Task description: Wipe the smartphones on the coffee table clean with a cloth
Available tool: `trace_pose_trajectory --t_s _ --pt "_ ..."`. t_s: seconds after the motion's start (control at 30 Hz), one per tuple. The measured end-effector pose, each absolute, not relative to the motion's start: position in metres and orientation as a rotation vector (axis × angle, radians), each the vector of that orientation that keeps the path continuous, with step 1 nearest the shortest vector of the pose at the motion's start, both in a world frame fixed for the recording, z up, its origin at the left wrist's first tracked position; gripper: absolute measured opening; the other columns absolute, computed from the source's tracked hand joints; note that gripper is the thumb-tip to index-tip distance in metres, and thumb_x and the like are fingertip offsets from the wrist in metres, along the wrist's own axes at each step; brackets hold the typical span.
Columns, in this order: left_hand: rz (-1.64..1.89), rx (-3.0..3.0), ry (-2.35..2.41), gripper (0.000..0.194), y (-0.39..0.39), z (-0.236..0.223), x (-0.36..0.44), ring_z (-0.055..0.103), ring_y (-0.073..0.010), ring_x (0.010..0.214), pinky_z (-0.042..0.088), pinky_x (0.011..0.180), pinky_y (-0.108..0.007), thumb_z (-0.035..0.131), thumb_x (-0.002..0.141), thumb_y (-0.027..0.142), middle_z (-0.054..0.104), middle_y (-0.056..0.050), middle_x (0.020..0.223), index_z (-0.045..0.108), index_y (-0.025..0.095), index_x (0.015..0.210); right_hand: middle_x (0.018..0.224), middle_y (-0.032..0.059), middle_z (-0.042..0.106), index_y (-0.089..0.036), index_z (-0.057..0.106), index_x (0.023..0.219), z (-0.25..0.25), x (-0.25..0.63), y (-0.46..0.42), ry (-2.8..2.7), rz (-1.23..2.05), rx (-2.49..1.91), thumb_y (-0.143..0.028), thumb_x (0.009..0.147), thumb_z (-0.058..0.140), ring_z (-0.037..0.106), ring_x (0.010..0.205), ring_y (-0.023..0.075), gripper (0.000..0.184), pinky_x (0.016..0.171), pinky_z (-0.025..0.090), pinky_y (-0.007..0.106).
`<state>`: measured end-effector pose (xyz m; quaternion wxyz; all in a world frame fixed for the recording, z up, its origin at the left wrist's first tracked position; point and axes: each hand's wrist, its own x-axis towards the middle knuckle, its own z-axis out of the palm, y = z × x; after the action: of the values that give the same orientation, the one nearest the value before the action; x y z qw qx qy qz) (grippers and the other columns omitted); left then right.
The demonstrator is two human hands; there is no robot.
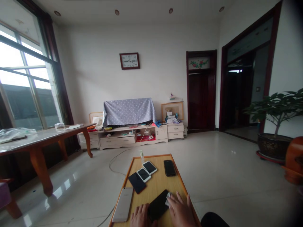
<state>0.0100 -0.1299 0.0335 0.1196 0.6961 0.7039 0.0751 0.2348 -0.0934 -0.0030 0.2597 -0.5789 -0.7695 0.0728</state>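
A black smartphone point(159, 205) lies slantwise at the near end of the small wooden table point(155, 183). My left hand point(139, 216) grips its lower left edge, fingers curled and the thumb at the bottom end. My right hand point(181, 209) presses a small pale wipe point(168, 199) against the phone's upper right edge; part of the wipe is hidden under the fingers. Left of the hands lies a large silver phone point(123, 204), back side up. Beyond it are a dark phone point(137, 182) and two white-framed phones, one nearer point(144, 174) and one farther point(150, 167), touching one another.
Another black phone point(169, 168) rests at the table's far right. A small pump bottle point(142, 156) stands at the far left edge. A cable point(113, 170) runs along the floor. Beyond are a covered TV cabinet point(130, 138), a larger table point(47, 137) and a potted plant point(274, 142).
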Motion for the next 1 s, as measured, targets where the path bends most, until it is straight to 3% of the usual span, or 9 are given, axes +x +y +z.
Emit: trace_pose_trajectory --t_s 0.3,0.53,0.77,0.87,1.0 --pt "0.365 2.089 2.035 0.063 -0.121 0.031 0.020 0.050 -0.0250 0.127 0.035 0.108 -0.035 0.060 0.077 0.043 0.062 -0.007 0.135 0.055 0.023 0.137 0.138 0.0042 0.066 -0.030 0.068 0.127 -0.003 0.248 -0.075 -2.104 0.262 -1.508 -0.021 0.097 0.044 0.057 0.131 0.0235 0.040 0.123 -0.003 0.061" --pt "0.230 2.120 2.012 0.068 -0.105 0.039 0.025 0.048 -0.0302 0.129 0.033 0.111 -0.038 0.065 0.075 0.049 0.060 -0.009 0.136 0.056 0.022 0.137 0.132 0.0065 0.070 -0.027 0.071 0.121 -0.008 0.254 -0.064 -2.105 0.250 -1.456 -0.018 0.096 0.043 0.062 0.125 0.0209 0.038 0.124 0.014 0.053" --pt "0.111 2.262 1.907 0.048 -0.096 0.053 0.027 0.055 -0.0280 0.115 0.039 0.102 -0.037 0.060 0.082 0.049 0.066 -0.009 0.117 0.065 0.022 0.122 0.122 0.0053 0.074 -0.026 0.073 0.117 -0.013 0.259 -0.056 -1.979 0.295 -1.470 -0.018 0.095 0.042 0.068 0.114 0.0217 0.038 0.105 0.047 0.038" --pt "0.037 2.295 1.885 0.034 -0.094 0.063 0.028 0.059 -0.0260 0.106 0.042 0.093 -0.036 0.057 0.085 0.046 0.068 -0.007 0.110 0.067 0.023 0.109 0.118 0.0058 0.075 -0.025 0.070 0.120 -0.014 0.264 -0.053 -1.894 0.348 -1.471 -0.023 0.098 0.039 0.070 0.108 0.0205 0.039 0.097 0.053 0.034" --pt "0.051 2.321 1.857 0.030 -0.091 0.072 0.025 0.061 -0.0248 0.101 0.044 0.088 -0.035 0.051 0.091 0.045 0.071 -0.006 0.102 0.067 0.025 0.106 0.117 0.0057 0.075 -0.026 0.070 0.120 -0.017 0.269 -0.050 -1.680 0.511 -1.415 -0.036 0.100 0.041 0.071 0.107 0.0209 0.037 0.094 0.055 0.033"
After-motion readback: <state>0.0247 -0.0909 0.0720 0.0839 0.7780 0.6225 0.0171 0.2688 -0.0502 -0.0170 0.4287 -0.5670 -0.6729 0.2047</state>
